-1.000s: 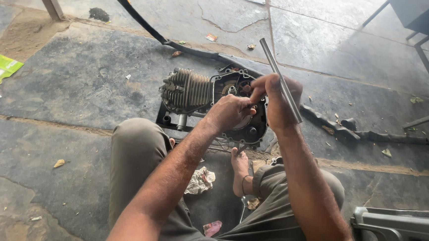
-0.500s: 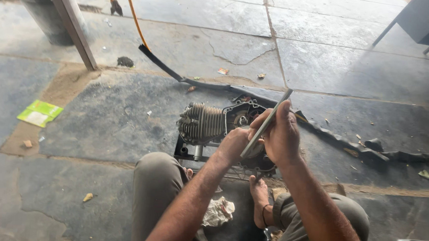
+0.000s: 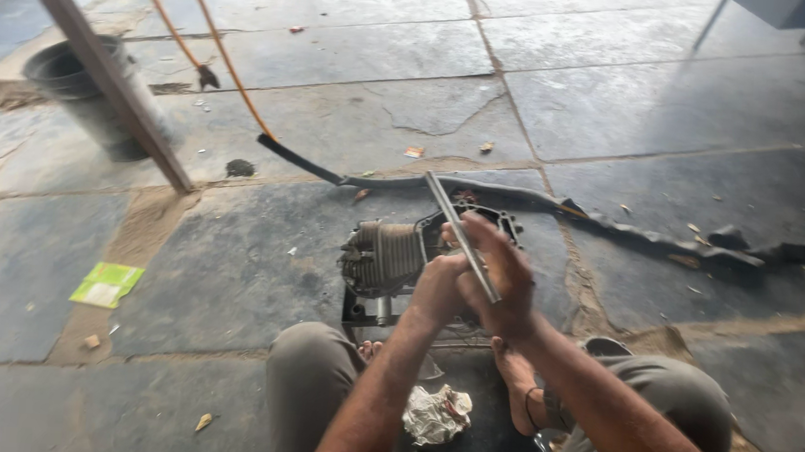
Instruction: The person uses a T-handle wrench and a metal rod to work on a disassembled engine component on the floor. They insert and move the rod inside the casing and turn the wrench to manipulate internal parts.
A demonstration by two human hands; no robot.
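Observation:
A small engine (image 3: 391,253) with a finned cylinder sits on the stone floor between my knees. My right hand (image 3: 501,283) grips a long grey metal rod tool (image 3: 458,231) that slants up to the left over the engine's open case. My left hand (image 3: 438,289) is closed beside the right one, against the engine's case; what it holds is hidden. A crumpled dirty rag (image 3: 436,414) lies on the floor between my legs, near my bare foot (image 3: 513,391).
A black hose (image 3: 534,201) runs across the floor behind the engine, joined to an orange cord (image 3: 218,52). A dark bucket (image 3: 85,95) and a slanted wooden post (image 3: 104,73) stand at the upper left. A green packet (image 3: 106,284) lies on the left.
The view has swung left and up, so the bucket and post came into sight. The rod in my right hand has tilted from leaning right to leaning left. Both hands stay at the engine.

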